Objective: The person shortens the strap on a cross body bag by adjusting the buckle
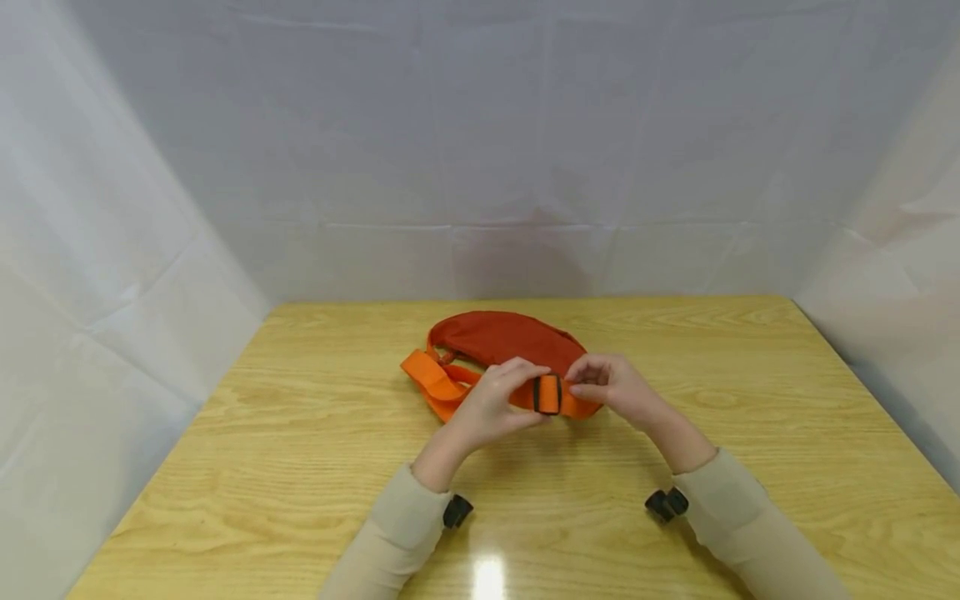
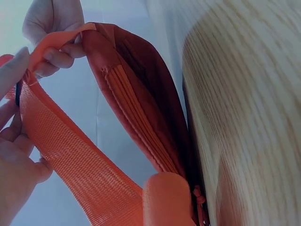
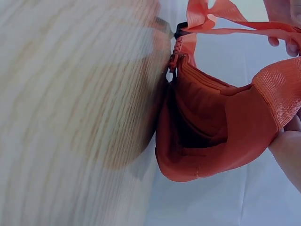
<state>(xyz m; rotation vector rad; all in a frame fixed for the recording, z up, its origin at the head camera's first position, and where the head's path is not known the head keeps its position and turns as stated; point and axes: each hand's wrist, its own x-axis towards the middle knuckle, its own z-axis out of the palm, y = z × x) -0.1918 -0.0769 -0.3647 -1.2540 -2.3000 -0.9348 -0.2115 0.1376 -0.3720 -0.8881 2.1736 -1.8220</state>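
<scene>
A red-orange waist bag (image 1: 506, 337) lies on the table, its orange webbing strap (image 1: 435, 379) looped at the left and front. My left hand (image 1: 487, 406) pinches the black slider buckle (image 1: 537, 395) on the strap between thumb and fingers. Just right of the buckle, my right hand (image 1: 618, 390) pinches the strap close to the bag's right end. In the left wrist view a zipper (image 2: 134, 113) runs along the bag, and the strap stretches down from the left fingers. An open pocket (image 3: 200, 127) gapes in the right wrist view, where the right hand is partly hidden behind the bag.
The wooden table (image 1: 300, 475) spreads around the bag. White sheeting (image 1: 525, 150) hangs behind it and at both sides. Small black cameras (image 1: 666, 504) are strapped to both wrists over light sleeves.
</scene>
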